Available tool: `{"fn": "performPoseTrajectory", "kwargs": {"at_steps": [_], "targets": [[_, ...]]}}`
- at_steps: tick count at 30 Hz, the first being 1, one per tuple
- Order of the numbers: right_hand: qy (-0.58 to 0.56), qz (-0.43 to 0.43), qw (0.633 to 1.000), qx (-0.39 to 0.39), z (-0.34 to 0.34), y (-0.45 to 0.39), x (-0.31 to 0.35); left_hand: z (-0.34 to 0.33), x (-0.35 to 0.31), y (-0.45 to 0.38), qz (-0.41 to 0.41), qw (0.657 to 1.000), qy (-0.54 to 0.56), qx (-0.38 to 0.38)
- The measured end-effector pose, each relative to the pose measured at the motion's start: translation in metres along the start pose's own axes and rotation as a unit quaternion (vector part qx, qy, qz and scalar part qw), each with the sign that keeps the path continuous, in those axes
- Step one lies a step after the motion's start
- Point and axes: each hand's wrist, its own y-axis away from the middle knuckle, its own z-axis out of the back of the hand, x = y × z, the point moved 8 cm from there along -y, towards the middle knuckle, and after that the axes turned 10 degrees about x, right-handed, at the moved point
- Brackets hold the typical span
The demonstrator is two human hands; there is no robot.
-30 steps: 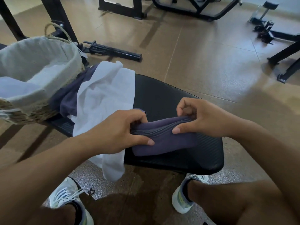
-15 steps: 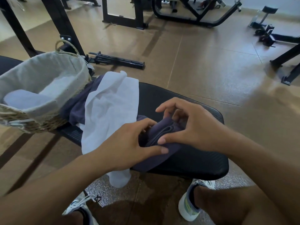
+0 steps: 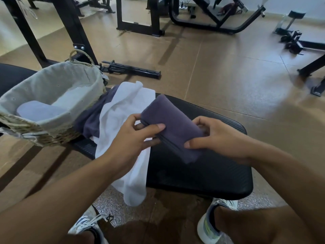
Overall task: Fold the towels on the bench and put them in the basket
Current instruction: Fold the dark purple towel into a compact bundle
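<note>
A folded dark purple towel [image 3: 173, 124] is held just above the black padded bench [image 3: 202, 171]. My left hand [image 3: 135, 138] grips its left end and my right hand [image 3: 216, 138] grips its right end. An unfolded white towel [image 3: 123, 124] drapes over the bench's near edge to the left, with another purple towel [image 3: 95, 117] crumpled under it. The wicker basket [image 3: 52, 136] with a pale cloth lining stands on the bench at the left and holds a folded light towel [image 3: 37, 110].
A black bar [image 3: 131, 69] lies on the tan floor behind the bench. Black gym machine frames [image 3: 207, 18] stand at the back and right. A black upright post [image 3: 73, 29] rises behind the basket. My two shoes [image 3: 211, 224] rest on the floor below.
The purple towel has been folded smaller and lifted off the bench, turned diagonal between both hands. The view has tilted up, showing more of the floor and basket.
</note>
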Motion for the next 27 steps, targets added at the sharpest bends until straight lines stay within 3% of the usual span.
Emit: {"fn": "performPoseTrajectory", "kwargs": {"at_steps": [2,4,7,14,19,27], "targets": [[0.027,0.022,0.998,-0.051,0.018,0.003,0.004,0.016,-0.015,-0.001,-0.05,0.988,-0.139,-0.055],[0.015,0.06,0.993,-0.1,0.031,0.008,0.01,0.02,-0.035,0.003,-0.126,0.944,-0.292,-0.09],[-0.038,0.111,0.985,-0.129,0.038,0.01,0.015,0.008,-0.038,0.005,-0.161,0.903,-0.395,-0.059],[-0.035,0.145,0.987,-0.056,0.0,0.0,0.023,-0.025,-0.015,0.004,-0.128,0.936,-0.322,0.06],[0.007,0.138,0.987,-0.088,-0.01,-0.006,0.021,-0.016,-0.02,0.002,-0.14,0.942,-0.305,0.01],[0.19,0.117,0.964,-0.145,-0.028,-0.022,0.023,0.003,-0.013,-0.006,-0.081,0.983,-0.145,-0.083]]}}
